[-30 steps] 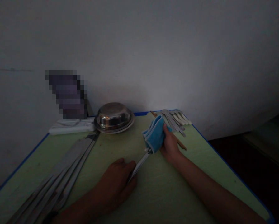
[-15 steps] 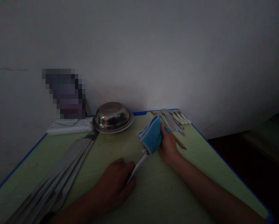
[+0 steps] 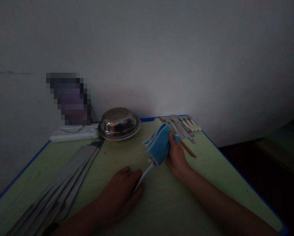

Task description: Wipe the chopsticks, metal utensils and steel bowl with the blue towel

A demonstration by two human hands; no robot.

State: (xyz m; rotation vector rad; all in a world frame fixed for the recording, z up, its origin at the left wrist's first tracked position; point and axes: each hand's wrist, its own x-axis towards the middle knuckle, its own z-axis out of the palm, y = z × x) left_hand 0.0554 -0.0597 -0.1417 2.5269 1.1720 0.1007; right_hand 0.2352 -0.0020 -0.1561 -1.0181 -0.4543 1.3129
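My left hand [image 3: 123, 193] is closed around one end of a slim, pale metal utensil [image 3: 144, 177]. Its far end disappears under a folded blue cloth [image 3: 159, 146] with light edging, so its exact kind cannot be told. That cloth is pinched in my right hand [image 3: 178, 157], thumb on top, wrapped over the utensil's upper end above the table. Just beyond my right hand lie a pair of wooden chopsticks [image 3: 187, 149] and several metal spoons [image 3: 178, 126]. Beside them sit several pale-handled utensils [image 3: 190, 124].
An upturned steel bowl [image 3: 119, 121] rests on a plate or dish at the back of the green, blue-edged table [image 3: 198, 200]. Long flat metal utensils [image 3: 63, 177] are fanned along the left. Behind them are a white packet [image 3: 74, 132] and a blurred-out upright object [image 3: 70, 100] against the wall.
My right hand and the cloth have shifted slightly left and down along the utensil. My left hand keeps its grip in nearly the same place.
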